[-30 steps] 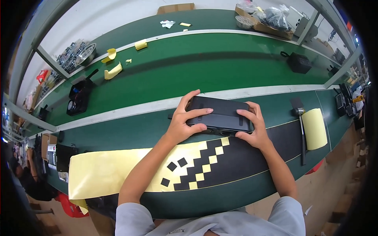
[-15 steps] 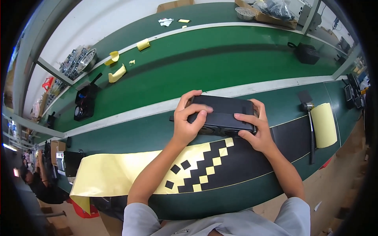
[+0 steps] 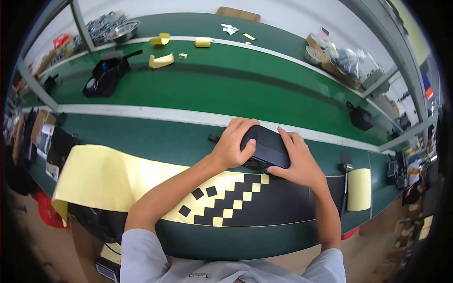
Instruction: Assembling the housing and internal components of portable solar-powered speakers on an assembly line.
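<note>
Above the strip, near the white rail, both my hands hold a black portable speaker (image 3: 267, 143) with rounded edges. My left hand (image 3: 232, 145) grips its left end, thumb pressed on the top. Fingers of my right hand (image 3: 298, 158) curve over the right end, with that thumb at the lower front edge. Dark round shapes show partly on the front side facing me, and a short strap loop (image 3: 213, 138) sticks out at the left. Below lies a yellow backing sheet (image 3: 106, 174) bearing a black layer (image 3: 283, 203) cut into small squares at its left edge.
A yellow roll (image 3: 359, 189) and a hammer (image 3: 346, 167) lie at the right. On the green conveyor belt (image 3: 212, 89) sit an opened black case (image 3: 107, 75), yellow scraps (image 3: 162, 60) and another black box (image 3: 361, 117). Metal posts frame both sides.
The view has turned, so the surroundings appear shifted. The speaker has swung to a slanted angle in my hands, and my right hand has wrapped further over its right end.
</note>
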The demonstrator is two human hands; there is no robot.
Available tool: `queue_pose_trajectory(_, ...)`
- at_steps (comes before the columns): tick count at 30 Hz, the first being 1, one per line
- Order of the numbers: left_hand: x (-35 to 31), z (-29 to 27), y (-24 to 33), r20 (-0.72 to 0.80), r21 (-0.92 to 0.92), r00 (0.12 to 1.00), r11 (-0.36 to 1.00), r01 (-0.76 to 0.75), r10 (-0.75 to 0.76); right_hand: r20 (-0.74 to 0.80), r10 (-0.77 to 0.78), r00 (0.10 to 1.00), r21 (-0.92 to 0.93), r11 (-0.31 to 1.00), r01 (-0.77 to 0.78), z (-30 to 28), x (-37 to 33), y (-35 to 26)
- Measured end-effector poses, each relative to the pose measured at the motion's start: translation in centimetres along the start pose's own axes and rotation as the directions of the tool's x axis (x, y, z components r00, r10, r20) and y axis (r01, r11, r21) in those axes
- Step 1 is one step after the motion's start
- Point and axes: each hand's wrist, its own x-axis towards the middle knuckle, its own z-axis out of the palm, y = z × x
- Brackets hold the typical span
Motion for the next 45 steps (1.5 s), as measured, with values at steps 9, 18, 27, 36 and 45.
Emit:
queue_pose_trajectory(9, 1.4, -0.3, -0.6, -0.223, -0.092, 0.961, 0.984, 0.150, -0.167, 0.021, 0.074, 0.997, -0.127, 0.989, -0.071, -1.6, 5.1, -0.7)
queue_pose_trajectory(18, 8.1, -13.0, 1.1, -0.604, -0.073, 0.788, 0.993, 0.092, -0.117, -0.342, -0.260, 0.903, -0.485, 0.872, 0.067, 1.3, 16.8, 10.0)
queue_pose_trajectory(27, 7.0, -26.9, 4.7, -0.820, -0.230, 0.548, 0.972, -0.052, -0.165, -0.445, -0.311, 0.840, -0.481, 0.874, 0.069, 5.1, 14.8, 11.3)
queue_pose_trajectory(36, 5.6, -29.8, 8.9, -0.815, -0.146, 0.575, 0.986, -0.085, -0.071, -0.555, -0.279, 0.784, -0.332, 0.938, 0.099, 6.0, 13.2, 12.2)
queue_pose_trajectory(45, 5.9, -28.0, 8.6, -0.614, -0.082, 0.786, 0.996, 0.033, -0.077, -0.686, -0.320, 0.654, -0.265, 0.946, 0.185, 3.7, 10.4, 9.2)
